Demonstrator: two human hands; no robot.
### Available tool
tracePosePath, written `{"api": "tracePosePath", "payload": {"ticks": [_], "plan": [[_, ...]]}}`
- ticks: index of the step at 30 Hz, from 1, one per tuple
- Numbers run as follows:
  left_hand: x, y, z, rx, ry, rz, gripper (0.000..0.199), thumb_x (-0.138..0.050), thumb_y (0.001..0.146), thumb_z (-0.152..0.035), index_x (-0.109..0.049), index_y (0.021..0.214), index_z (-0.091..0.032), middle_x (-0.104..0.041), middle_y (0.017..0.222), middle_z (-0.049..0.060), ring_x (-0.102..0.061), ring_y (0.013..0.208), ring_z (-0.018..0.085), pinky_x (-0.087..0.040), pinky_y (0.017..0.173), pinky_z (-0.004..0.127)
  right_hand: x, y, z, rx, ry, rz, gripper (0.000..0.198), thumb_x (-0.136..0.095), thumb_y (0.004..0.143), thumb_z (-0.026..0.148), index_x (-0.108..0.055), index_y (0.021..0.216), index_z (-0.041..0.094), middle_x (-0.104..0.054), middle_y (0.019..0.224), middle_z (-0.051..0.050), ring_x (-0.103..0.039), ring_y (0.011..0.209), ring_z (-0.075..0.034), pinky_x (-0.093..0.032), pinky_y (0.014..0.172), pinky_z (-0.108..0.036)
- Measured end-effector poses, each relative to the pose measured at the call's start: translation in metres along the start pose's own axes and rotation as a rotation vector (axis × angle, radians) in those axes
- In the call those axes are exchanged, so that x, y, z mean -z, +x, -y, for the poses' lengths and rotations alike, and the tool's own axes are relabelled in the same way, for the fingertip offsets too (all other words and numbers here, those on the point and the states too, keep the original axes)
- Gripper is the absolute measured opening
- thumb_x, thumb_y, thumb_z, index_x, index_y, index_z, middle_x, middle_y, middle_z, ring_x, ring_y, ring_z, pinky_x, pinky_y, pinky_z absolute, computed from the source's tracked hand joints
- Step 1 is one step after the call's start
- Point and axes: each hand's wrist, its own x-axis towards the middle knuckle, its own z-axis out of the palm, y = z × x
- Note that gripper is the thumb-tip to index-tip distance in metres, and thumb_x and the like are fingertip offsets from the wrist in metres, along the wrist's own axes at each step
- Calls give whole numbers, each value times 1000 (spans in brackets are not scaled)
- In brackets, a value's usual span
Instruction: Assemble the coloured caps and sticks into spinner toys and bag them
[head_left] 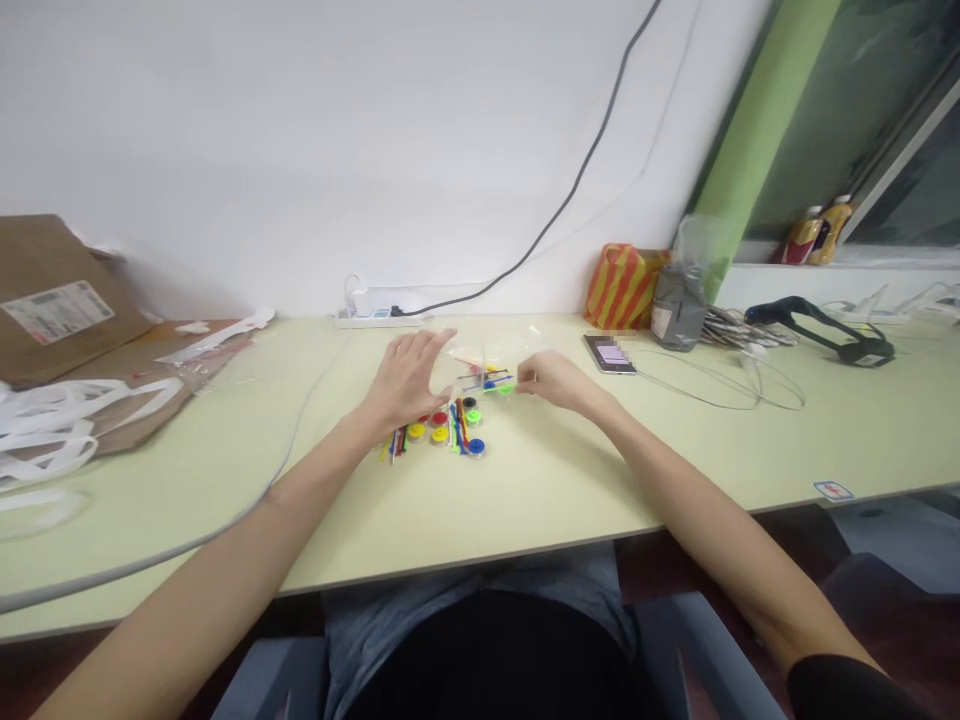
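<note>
My left hand (409, 378) hovers over the left of a group of small coloured parts, thumb and fingers spread. My right hand (553, 380) is curled, its fingertips pressed together beside a bright green disc (505, 390); whether it grips anything is too small to tell. Several round pieces with clear bases lie between the hands and me, among them a yellow disc (439, 436), a blue disc (476, 449) and a black disc (469, 403). Thin coloured arrow-like sticks (458, 428) lie among them. Behind, clear plastic (487, 350) surrounds more sticks.
A power strip (367, 318) lies against the wall. On the right are a phone (611, 354), a striped bag (621, 288), a grey package (675, 305) and a black strap-like device (825, 330). Brown packaging (67, 300) and a grey cable (247, 510) occupy the left.
</note>
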Motion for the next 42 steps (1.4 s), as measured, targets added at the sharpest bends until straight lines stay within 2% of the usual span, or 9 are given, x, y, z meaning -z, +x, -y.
{"api": "tracePosePath", "payload": {"ticks": [4,9,17,23,28,32,36,39,42], "plan": [[-2,-1,-1,13,29,0,82,-65,79,-34,-32,152,-20,-51,131,15,-46,123,36,-32,110,51,24,-6,-6,-40,-31,-201,21,-61,93,27,-74,80,18,-71,74,-4,-59,67,-16,-35,62,-27],[-2,-1,-7,4,26,8,82,-64,80,-34,-30,153,-18,-51,129,15,-46,122,36,-33,109,51,19,-7,6,168,46,-444,24,-55,99,32,-75,91,21,-74,89,-6,-64,80,-19,-40,71,-28],[-3,1,-31,-49,-34,-13,81,-62,80,-30,-27,153,-20,-52,127,14,-47,120,34,-35,107,49,-26,-2,49,247,32,-504,39,-42,105,40,-76,100,21,-70,84,-7,-62,79,-19,-42,73,-30],[-4,0,-33,2,-51,-68,76,-61,82,-34,-32,150,-16,-55,122,15,-50,113,34,-40,101,48,-31,-3,63,514,258,-436,32,-50,102,37,-68,124,21,-68,107,-9,-57,99,-22,-47,93,-37],[-2,0,-29,3,-32,-83,82,-60,83,-31,-26,155,-16,-51,131,16,-47,119,34,-38,105,49,-36,-1,61,462,236,-545,24,-53,101,31,-73,89,21,-65,93,-8,-55,92,-22,-48,85,-39],[2,1,-23,44,-53,-136,79,-50,86,-18,-18,159,-20,-44,145,15,-39,135,33,-29,115,52,-23,-6,63,438,265,-614,21,-51,101,28,-73,100,25,-66,99,-8,-57,98,-23,-47,89,-40],[6,1,-17,120,-116,-144,72,-40,86,-9,-25,156,-22,-45,145,14,-42,133,30,-34,113,50,-12,-5,53,380,308,-686,29,-41,105,26,-68,118,26,-66,110,-9,-57,106,-23,-45,96,-41],[5,-1,-13,170,-186,-158,68,-39,86,-8,-30,153,-21,-47,140,14,-46,130,30,-41,108,49,-17,3,29,256,191,-604,25,-46,102,22,-70,109,22,-65,101,-9,-56,99,-24,-45,91,-40],[-1,-3,-7,240,-323,-207,62,-38,86,-8,-36,147,-20,-51,133,14,-51,124,27,-45,106,47,-29,14,5,190,-52,-309,14,-66,91,19,-74,103,20,-64,97,-9,-54,97,-25,-44,86,-38]]}}
